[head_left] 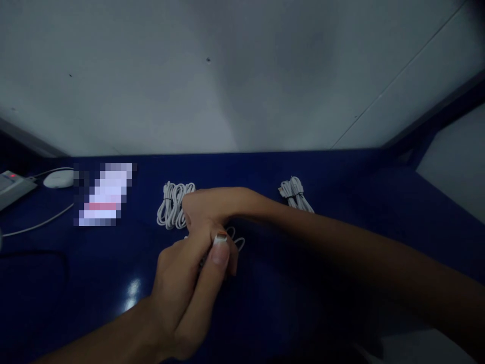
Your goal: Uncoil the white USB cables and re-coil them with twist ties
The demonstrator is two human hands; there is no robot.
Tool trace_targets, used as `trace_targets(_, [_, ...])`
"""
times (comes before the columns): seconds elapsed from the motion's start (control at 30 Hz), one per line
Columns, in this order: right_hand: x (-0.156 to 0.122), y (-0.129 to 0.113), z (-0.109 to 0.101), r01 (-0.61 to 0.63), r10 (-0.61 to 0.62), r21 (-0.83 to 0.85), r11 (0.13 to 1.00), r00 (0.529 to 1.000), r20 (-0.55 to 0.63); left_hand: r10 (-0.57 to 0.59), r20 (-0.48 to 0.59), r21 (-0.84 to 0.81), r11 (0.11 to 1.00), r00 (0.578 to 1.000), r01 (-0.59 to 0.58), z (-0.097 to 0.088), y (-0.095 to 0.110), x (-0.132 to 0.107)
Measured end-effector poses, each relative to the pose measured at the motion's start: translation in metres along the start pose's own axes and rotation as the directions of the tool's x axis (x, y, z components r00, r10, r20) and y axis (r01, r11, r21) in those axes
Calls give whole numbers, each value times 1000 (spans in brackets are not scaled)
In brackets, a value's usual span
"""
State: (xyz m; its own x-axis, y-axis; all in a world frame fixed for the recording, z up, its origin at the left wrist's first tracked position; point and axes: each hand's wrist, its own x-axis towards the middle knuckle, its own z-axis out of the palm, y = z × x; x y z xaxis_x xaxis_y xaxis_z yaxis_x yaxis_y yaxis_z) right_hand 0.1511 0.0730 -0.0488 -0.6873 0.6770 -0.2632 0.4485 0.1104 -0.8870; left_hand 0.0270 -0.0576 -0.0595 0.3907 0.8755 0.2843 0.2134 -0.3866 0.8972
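My left hand (189, 288) is closed in a pinch on the plug end of a white cable (221, 237), thumb pressed against it. Reaching across from the right, my right hand (212, 205) has its fingers curled down onto the same cable, whose loose loops (238, 241) show just behind my hands. Both hands meet over the dark blue table (288, 283). A bundled white cable (173, 205) lies just behind and left of my right hand. Another bundled white cable (295, 194) lies farther right, beyond my right forearm.
At the far left stand a grey device with a red light (13, 186) and a white rounded object (57, 179) with a thin white wire trailing off. A blurred-out patch (104, 194) lies beside them. A pale wall rises behind the table.
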Motion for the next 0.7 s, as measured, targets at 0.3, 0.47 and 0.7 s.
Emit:
trace_targets(0.3, [-39,32,-10,-47,21,229,972,993,114,-14,-43,-51,999,999,12,1,5,-1])
trace_targets(0.47, [-76,55,-13,46,83,497,866,968,-235,22,-105,-243,969,994,-47,6,4,-3])
trace_targets(0.7, [-114,56,-15,183,104,588,788,902,-420,165,-215,-235,948,963,-215,5,1,-3])
